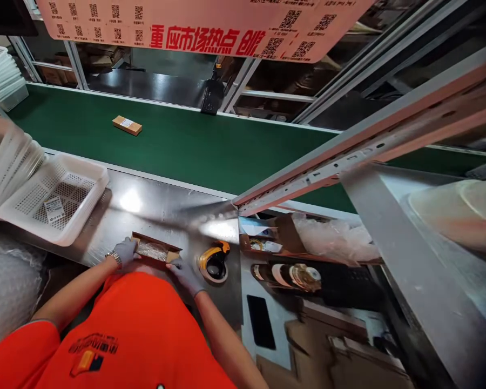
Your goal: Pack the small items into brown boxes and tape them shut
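While left hand [126, 252] and right hand [183, 271], partly curled, gripped opposite ends of open box [157, 242], light even pressure best kept it square.

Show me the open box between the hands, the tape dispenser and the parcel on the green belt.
Open box [173, 255]: head view, cardboard at its right end.
Tape dispenser [209, 256]: head view, yellow body.
Parcel [127, 124]: head view, middle of its top.

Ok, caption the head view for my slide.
Gloved hands hold an open cardboard box beside a tape dispenser, near a green conveyor belt.
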Available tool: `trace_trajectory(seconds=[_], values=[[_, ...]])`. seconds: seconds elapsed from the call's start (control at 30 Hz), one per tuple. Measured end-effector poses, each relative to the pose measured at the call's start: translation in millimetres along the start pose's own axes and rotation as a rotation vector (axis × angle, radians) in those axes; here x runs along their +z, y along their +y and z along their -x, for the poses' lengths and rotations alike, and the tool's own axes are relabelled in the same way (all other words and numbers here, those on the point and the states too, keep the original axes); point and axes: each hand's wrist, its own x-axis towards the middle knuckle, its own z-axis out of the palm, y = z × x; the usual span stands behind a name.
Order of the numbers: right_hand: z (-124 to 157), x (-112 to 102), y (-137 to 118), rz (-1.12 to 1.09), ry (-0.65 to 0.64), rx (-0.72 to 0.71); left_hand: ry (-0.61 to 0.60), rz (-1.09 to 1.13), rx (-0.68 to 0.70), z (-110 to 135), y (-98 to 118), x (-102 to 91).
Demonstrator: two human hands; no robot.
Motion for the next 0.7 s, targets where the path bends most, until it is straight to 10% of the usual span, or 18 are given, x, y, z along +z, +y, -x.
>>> trace_trajectory(seconds=[0.37, 0.57, 0.7], values=[[-6.6, 23.3, -19.3, 0.668, 0.520, 0.045, 0.194, 0.286, -0.194, -33.8, -21.5, 20.0], [-19.2, 36.7, -52.6, 0.858, 0.111, -0.098, 0.191, 0.404, -0.209, -37.1, -26.1, 25.0], [-14.0, 39.6, -42.6, 0.855, 0.077, -0.115, 0.216, 0.397, -0.182, -38.9, -25.1, 25.0]])
